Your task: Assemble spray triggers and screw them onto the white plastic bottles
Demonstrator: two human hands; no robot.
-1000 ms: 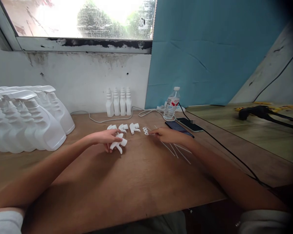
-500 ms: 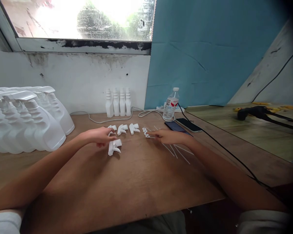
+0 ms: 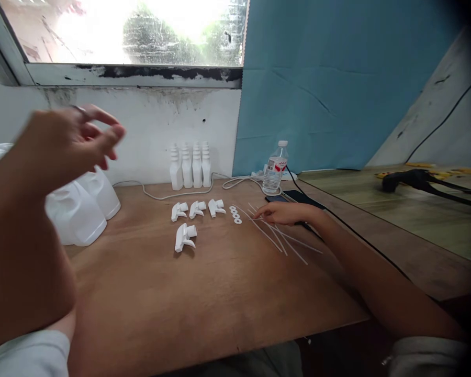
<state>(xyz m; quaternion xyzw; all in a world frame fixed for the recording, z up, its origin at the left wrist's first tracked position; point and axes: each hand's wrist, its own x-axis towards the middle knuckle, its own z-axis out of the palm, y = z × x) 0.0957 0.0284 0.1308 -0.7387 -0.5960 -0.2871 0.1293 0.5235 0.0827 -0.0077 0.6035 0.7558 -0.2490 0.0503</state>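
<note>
My left hand (image 3: 76, 139) is raised at the left, in front of the wall and the large white bottles. Its fingers are loosely bent, thumb and forefinger tips overlapping in view, and nothing shows in it. My right hand (image 3: 279, 213) rests low over several thin white tubes (image 3: 279, 238), its forefinger stretched toward their upper ends. Just left of it lie several white ring washers (image 3: 235, 214) in a short row. White trigger spray heads lie further left: three in a back row, including a middle one (image 3: 197, 209), and one nearer spray head (image 3: 185, 238).
Several large white bottles (image 3: 76, 209) stand at the left, partly behind my left arm. Several slim white bottles (image 3: 196, 167) stand by the wall. A water bottle (image 3: 273, 170), a grey cable (image 3: 160, 198), a phone (image 3: 300, 196) and a black cable (image 3: 361, 235) are on the table.
My left hand has lifted off the spray heads and swung up and left toward the large bottles. My right hand has shifted from the washers to the thin tubes.
</note>
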